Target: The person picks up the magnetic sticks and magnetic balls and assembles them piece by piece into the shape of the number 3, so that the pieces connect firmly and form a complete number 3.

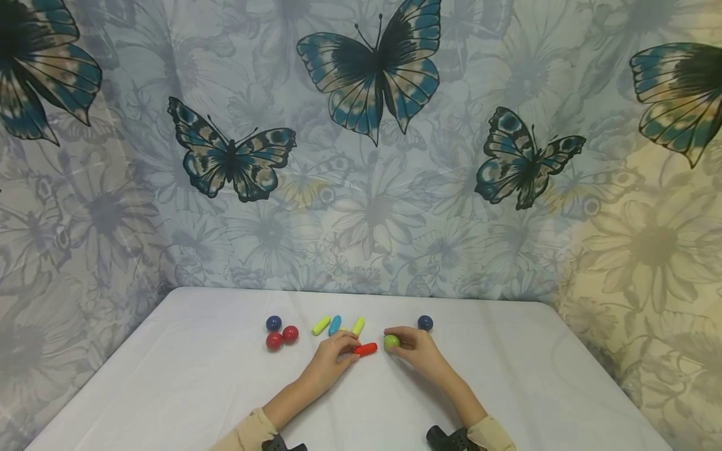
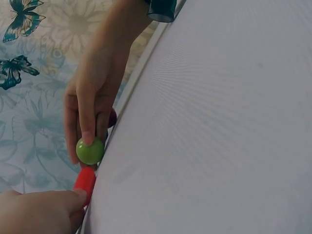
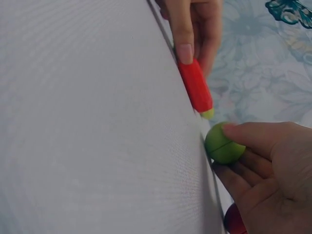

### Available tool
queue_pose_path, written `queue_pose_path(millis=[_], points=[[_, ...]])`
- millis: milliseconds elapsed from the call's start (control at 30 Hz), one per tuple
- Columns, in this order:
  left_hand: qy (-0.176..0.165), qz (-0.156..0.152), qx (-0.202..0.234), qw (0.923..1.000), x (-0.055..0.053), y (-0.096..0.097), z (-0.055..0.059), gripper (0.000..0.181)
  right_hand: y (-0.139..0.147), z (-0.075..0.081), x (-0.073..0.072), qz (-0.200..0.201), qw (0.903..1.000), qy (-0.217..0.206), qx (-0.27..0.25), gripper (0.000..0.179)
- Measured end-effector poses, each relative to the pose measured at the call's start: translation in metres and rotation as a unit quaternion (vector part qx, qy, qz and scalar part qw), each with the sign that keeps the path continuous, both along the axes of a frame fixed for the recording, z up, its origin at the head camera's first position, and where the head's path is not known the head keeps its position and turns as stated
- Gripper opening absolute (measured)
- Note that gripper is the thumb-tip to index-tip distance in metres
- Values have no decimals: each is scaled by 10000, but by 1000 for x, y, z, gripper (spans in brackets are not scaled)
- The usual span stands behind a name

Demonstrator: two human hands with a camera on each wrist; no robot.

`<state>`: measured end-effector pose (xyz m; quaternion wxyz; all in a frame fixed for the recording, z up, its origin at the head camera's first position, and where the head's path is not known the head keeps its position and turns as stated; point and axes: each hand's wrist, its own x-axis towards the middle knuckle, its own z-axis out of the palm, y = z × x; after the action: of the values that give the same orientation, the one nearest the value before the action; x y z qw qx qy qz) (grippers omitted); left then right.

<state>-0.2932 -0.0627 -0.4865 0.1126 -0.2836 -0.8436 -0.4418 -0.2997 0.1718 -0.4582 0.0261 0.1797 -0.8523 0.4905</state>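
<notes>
My left hand (image 1: 333, 357) pinches one end of a short red faceted stick (image 1: 366, 349), low over the white table. Just right of it, my right hand (image 1: 420, 354) holds a green ball (image 1: 392, 342) between thumb and fingers. In the right wrist view, the thumb lies on the ball (image 3: 225, 143) and a line runs across it. The red stick (image 3: 195, 85) points toward the ball, with a small gap between. Beyond the left hand lie two yellow-green sticks (image 1: 321, 325) and a blue stick (image 1: 335, 324); a further yellow-green bit is mostly hidden by its fingers.
Two red balls (image 1: 290, 334) and a dark blue ball (image 1: 273, 323) sit together at left. Another dark blue ball (image 1: 425, 322) lies behind the right hand. A dark red ball (image 3: 235, 219) shows beside the right hand in its wrist view. Butterfly-patterned cloth (image 1: 372, 250) hangs behind the table (image 1: 186, 351).
</notes>
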Motion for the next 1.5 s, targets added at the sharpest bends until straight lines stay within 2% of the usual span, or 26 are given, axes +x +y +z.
queue_pose_path(millis=[200, 333, 500, 667, 900, 967, 1100, 1200, 1267, 1333, 1500], points=[[-43, -46, 195, 9998, 1, -1, -1, 22, 0, 0, 0, 17, 10000, -18, -10, 34], [-76, -149, 599, 9981, 1, -1, -1, 23, 1, 0, 1, 31, 10000, -15, -18, 34], [-295, -183, 1055, 9938, 1, -1, -1, 24, 3, 0, 2, 119, 9999, -26, -107, 34], [-565, -273, 1124, 9917, -1, -3, -2, 23, 3, 0, 2, 141, 9997, -51, -167, 34], [-492, -461, 1192, 9906, 4, -1, 4, 26, 5, -1, 1, 180, 9997, -16, -138, 34], [-531, -502, 1169, 9905, 7, -1, 8, 25, 4, 2, 4, 197, 9998, 5, -95, 34], [-651, -583, 1144, 9896, 10, 0, 12, 25, 0, 18, 16, 250, 9997, -14, -44, 33], [-701, -567, 1110, 9897, 7, -1, 9, 24, -3, 31, 24, 285, 9996, -57, 8, 33], [-722, -581, 1124, 9893, 4, -2, 4, 24, -4, 33, 26, 284, 9996, -60, 32, 33], [-739, -631, 1146, 9886, 1, -3, 1, 24, -4, 31, 24, 251, 9997, -53, 2, 33], [-754, -701, 1210, 9873, -1, -4, -2, 23, 1, 10, 10, 112, 9999, 21, 11, 34]])
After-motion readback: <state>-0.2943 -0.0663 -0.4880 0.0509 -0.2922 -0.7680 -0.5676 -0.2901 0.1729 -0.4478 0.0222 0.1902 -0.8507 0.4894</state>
